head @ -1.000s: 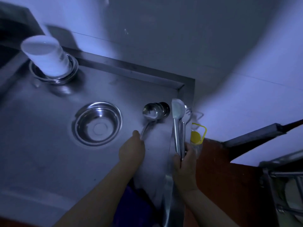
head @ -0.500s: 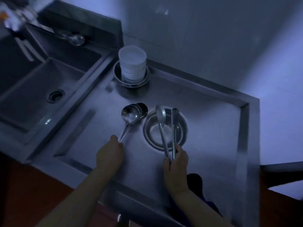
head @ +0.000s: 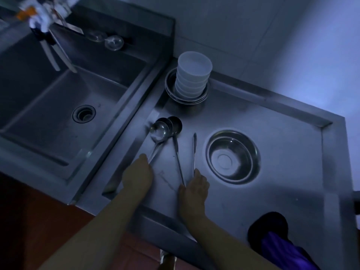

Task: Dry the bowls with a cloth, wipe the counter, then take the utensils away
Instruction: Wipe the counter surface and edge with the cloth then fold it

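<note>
My left hand (head: 138, 174) grips the handles of several nested steel ladle spoons (head: 160, 129), whose bowls point away from me over the steel counter (head: 282, 129). In my right hand (head: 195, 187) are two long thin utensils (head: 180, 158), spread in a V and pointing away from me. One of them ends beside the ladle bowls. A stack of white bowls (head: 191, 75) stands upside down on steel plates (head: 171, 90) at the counter's back. A steel bowl (head: 232, 156) sits to the right of my right hand. A dark purple cloth (head: 272, 242) lies at the front right edge.
A deep sink (head: 64, 106) with a drain lies to the left, with a tap and hanging items above it. Tiled walls close the back and right. Reddish floor shows below the counter's front edge.
The view has swung left, bringing the sink into sight. Both hands have carried the utensils left past the steel bowl. The two utensils in my right hand now spread apart.
</note>
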